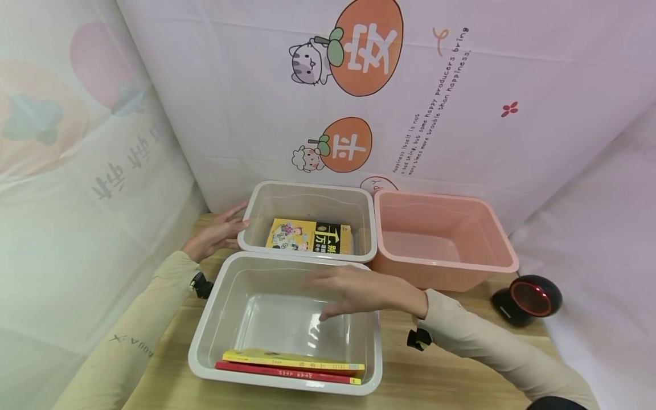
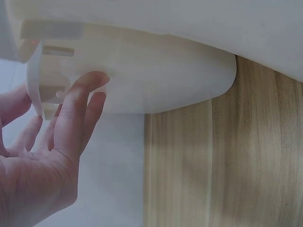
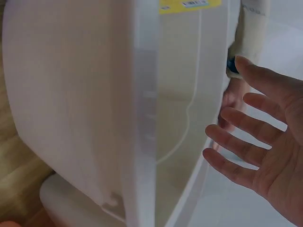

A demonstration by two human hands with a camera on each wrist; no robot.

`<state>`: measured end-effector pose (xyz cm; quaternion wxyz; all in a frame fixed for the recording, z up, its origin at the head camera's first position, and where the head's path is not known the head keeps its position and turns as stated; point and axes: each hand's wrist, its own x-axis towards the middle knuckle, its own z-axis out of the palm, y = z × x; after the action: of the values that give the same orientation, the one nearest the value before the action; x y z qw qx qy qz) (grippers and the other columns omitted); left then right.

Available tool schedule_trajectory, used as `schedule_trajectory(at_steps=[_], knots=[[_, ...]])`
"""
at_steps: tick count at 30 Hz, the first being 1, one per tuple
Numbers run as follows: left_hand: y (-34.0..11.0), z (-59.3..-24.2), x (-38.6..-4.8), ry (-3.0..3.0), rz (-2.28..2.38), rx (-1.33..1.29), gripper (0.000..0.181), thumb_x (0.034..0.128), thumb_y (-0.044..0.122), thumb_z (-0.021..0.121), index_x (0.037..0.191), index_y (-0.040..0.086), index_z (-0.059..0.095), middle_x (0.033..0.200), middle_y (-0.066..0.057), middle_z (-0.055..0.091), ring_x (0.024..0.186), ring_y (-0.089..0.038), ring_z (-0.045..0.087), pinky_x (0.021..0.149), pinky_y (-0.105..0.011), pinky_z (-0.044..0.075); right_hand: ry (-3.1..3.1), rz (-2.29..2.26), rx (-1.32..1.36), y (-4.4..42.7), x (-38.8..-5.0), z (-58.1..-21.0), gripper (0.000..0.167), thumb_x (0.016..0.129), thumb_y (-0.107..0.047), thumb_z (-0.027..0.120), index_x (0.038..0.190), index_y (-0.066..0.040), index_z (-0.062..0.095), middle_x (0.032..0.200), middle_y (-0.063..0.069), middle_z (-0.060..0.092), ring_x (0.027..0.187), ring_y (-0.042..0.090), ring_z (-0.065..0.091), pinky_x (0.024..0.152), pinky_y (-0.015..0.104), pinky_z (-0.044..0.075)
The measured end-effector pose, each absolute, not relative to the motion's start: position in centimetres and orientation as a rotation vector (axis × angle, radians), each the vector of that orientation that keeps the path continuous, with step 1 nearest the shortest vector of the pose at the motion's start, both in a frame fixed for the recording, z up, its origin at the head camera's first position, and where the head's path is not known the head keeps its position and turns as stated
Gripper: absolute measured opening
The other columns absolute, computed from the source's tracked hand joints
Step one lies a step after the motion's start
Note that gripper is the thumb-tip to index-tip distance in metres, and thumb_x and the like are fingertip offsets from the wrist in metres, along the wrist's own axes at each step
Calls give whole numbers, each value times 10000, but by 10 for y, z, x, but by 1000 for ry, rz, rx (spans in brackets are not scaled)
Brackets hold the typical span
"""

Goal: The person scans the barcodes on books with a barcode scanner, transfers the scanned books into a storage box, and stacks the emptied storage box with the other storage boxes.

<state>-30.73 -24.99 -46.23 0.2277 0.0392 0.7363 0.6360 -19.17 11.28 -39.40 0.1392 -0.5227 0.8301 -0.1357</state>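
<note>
My left hand (image 1: 215, 233) touches the left end of a translucent whitish bin (image 1: 309, 187). In the left wrist view the fingers (image 2: 71, 118) lie loosely bent against its outer wall and rim. A yellow book (image 1: 292, 233) and a yellow-and-black book (image 1: 332, 238) lie inside this far bin. Above the near whitish bin (image 1: 287, 316) hangs my right hand (image 1: 353, 289), slightly blurred, fingers spread, holding nothing. A yellow book (image 1: 292, 360) and a red book (image 1: 287, 373) stand on edge along the near bin's front wall.
A pink bin (image 1: 435, 239) stands right of the far whitish bin. On the right edge of the wooden table (image 1: 441, 364) is a black round device (image 1: 528, 299). Printed cloth walls (image 1: 246, 102) enclose the back and sides.
</note>
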Motion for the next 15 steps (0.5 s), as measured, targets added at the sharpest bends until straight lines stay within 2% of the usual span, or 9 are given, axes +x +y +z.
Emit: schedule_trajectory(at_steps=[6,10,15], knots=[[-250,-464,-306,2027,1755,120,747,1120,184,500,1705,242,38,1669,-288,284,1440,-550,401,947,-475,599,2258,-251,-1514,106,-178,-402,642,928,-408,797,1498,-207,578,1485,-32,611,1349,130,581,1104,323,499],[-250,-464,-306,2025,1756,114,748,1120,186,502,1705,244,39,1665,-285,294,1448,-539,400,968,-496,587,2133,-201,-1513,105,-173,-407,507,915,-351,821,1387,-227,684,1423,-86,652,1304,53,595,1064,244,502],[-250,-464,-307,2024,1758,115,742,1125,191,490,1705,238,30,1663,-294,290,1458,-537,386,1005,-530,563,1967,-253,-1465,105,-170,-413,355,908,-312,829,1235,-188,773,1277,-125,720,1197,-38,611,1014,140,475]])
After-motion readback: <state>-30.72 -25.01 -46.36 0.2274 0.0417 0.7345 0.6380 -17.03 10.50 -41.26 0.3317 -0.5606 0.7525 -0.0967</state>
